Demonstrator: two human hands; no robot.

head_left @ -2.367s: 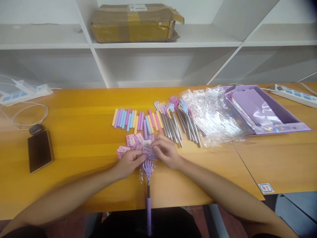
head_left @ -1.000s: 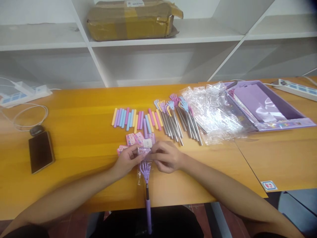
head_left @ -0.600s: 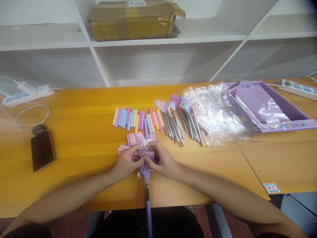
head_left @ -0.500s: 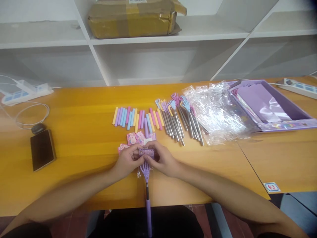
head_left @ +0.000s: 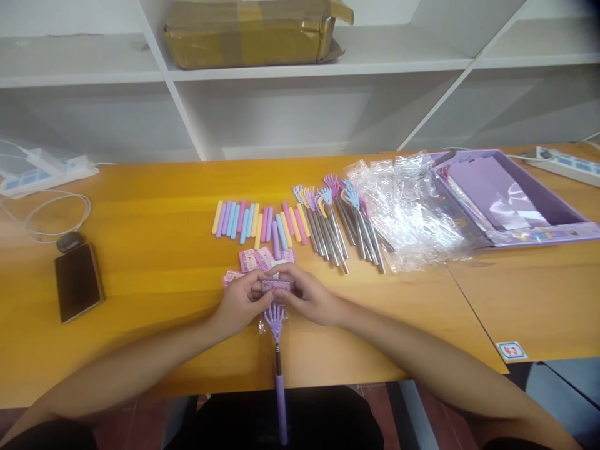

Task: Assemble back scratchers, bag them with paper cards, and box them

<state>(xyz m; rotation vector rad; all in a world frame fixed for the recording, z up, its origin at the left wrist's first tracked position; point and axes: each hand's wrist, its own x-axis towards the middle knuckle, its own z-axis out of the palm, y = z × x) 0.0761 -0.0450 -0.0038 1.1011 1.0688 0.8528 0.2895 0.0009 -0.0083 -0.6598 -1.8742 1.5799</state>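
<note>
Between them, my left hand [head_left: 240,303] and my right hand [head_left: 312,295] pinch a small purple printed card [head_left: 275,285] by its two ends. Just below the card hangs a purple back scratcher [head_left: 280,394], its hand-shaped head toward my fingers and its handle reaching past the table's near edge. Clear plastic [head_left: 262,324] shows around the scratcher's head; how it joins the card is hidden by my fingers. Pink printed cards [head_left: 248,260] lie right behind my hands. Farther back is a row of coloured handle tubes [head_left: 241,215] in yellow, purple, blue and pink.
Several metal-stemmed back scratchers [head_left: 335,231] are heaped right of the tubes, beside a pile of clear plastic bags [head_left: 398,212]. A purple box [head_left: 557,235] stands at the right. A phone [head_left: 79,284] and a power strip [head_left: 51,172] lie left. White shelving [head_left: 319,72] holds a cardboard box [head_left: 248,37].
Both hands stay on the card, which now tilts so that less of its face shows. My right thumb has shifted slightly along it. The view has moved a little.
</note>
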